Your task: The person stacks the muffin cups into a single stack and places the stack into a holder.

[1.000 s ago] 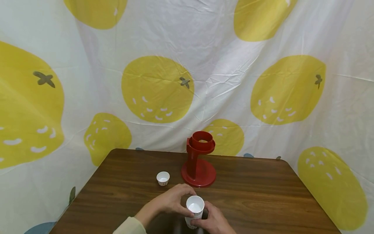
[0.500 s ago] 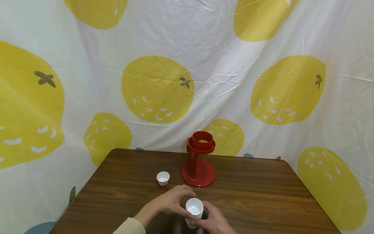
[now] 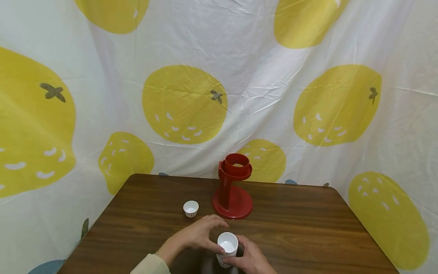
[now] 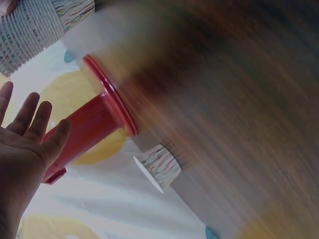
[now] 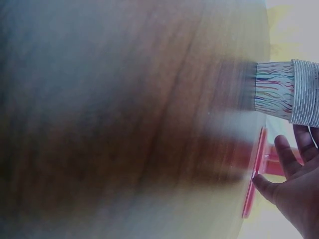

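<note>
A nested stack of white paper baking cups (image 3: 227,242) stands upright near the table's front, its top cup's mouth facing up. My right hand (image 3: 251,257) holds the stack from the right, thumb in front and fingers behind. In the right wrist view, close-set rims show above the streaked bottom cup (image 5: 275,89). At the stack's left, my left hand (image 3: 196,234) has its thumb at the cup wall, overlapping it. Its other fingers (image 4: 37,122) are extended and spread, apart from the stack in the left wrist view. A single short baking cup (image 3: 191,209) stands farther back to the left.
Behind the hands is a red stand (image 3: 224,194) with a round base and a ring-shaped top holder. The dark wood table (image 3: 308,224) reaches back to a white curtain (image 3: 253,99) printed with yellow lemons.
The top cup has sunk lower into the stack between the hands. My left hand's fingers have lifted slightly and moved a little left. The single cup and the red stand have not moved.
</note>
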Tool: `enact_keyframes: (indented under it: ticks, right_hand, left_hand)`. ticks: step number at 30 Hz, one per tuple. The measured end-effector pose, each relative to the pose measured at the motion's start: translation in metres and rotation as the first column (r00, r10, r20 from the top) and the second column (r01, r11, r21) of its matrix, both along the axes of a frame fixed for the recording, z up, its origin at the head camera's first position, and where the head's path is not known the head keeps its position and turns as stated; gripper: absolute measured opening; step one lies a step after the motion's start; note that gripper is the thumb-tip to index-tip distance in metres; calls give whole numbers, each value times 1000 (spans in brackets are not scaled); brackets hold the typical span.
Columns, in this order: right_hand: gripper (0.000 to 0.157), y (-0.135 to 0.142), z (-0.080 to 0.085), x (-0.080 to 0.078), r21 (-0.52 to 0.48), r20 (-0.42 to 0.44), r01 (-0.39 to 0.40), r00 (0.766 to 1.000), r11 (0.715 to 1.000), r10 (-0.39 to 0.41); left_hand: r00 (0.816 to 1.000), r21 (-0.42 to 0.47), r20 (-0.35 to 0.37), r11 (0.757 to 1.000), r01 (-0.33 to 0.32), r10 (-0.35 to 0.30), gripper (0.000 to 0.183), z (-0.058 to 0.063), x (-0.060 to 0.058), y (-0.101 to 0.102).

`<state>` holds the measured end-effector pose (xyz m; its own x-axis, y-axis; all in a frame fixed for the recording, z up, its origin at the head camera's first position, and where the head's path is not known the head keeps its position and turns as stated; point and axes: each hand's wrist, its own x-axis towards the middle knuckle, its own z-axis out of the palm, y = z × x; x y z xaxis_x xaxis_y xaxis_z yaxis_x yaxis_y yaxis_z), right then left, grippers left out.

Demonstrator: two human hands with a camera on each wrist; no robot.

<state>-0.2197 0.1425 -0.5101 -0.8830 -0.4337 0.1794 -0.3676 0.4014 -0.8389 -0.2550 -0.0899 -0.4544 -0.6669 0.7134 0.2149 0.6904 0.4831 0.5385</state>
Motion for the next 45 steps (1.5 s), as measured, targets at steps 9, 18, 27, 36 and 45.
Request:
enact_keyframes:
  ticks: [9,18,27,36,45]
  right_hand:
    - [53,0,-1,0,10,-24,10,1000,1000,-10]
    - [52,0,-1,1,-6,-35,-1,999,1000,0]
    - [55,0,1,-1,3,40,2,999,1000,-2]
    - [54,0,0,-2,-4,53,3,999,1000,-3]
    - [55,1,-1,-2,8,7,5,1000,1000,-5]
  left_hand:
    - [1000,27,-2,999,-28,28,63,6,-4,-7]
    - [998,52,18,997,-53,52,65,6,-8,-10]
    - [997,84,32,994,-68,66,63,5,-12,-16]
    - [994,87,28,990,-111,109,65,0,-18,-24]
    - [989,115,29,983,-146,144,63,-5,-23,-31]
